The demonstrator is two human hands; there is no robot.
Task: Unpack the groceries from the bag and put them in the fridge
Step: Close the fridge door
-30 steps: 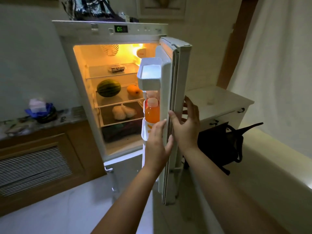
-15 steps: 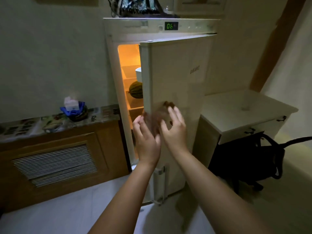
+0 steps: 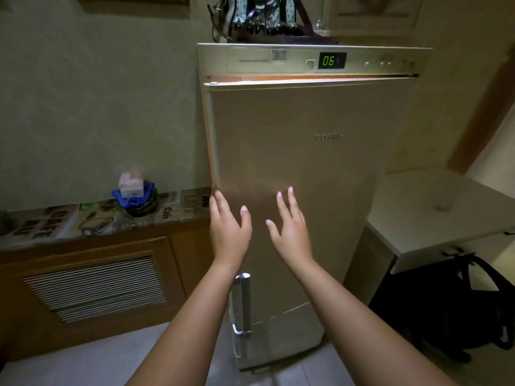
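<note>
From the head camera, the fridge door [image 3: 292, 168] has swung nearly shut: a second ago it stood wide with the lit shelves, a melon and an orange bottle on show, half a second ago it was halfway round, and now only a thin orange strip of light glows along its top edge and down the left side. Both hands are up against the door panel, empty. The left hand [image 3: 227, 232] sits at the door's left edge, fingers spread and flat; the right hand [image 3: 291, 232] is just beside it on the panel, fingers also apart, holding nothing. Whether the palms press firmly or merely rest, I cannot tell. The display [image 3: 331, 61] on top reads 06. The groceries are out of sight behind the door, and the black bag [image 3: 457, 307] slumps on the floor at lower right, under the white side cabinet [image 3: 434, 213], well apart from the hands. My read: the loading is done and this is the closing push; the glowing seam suggests the door needs one last nudge to seal.
</note>
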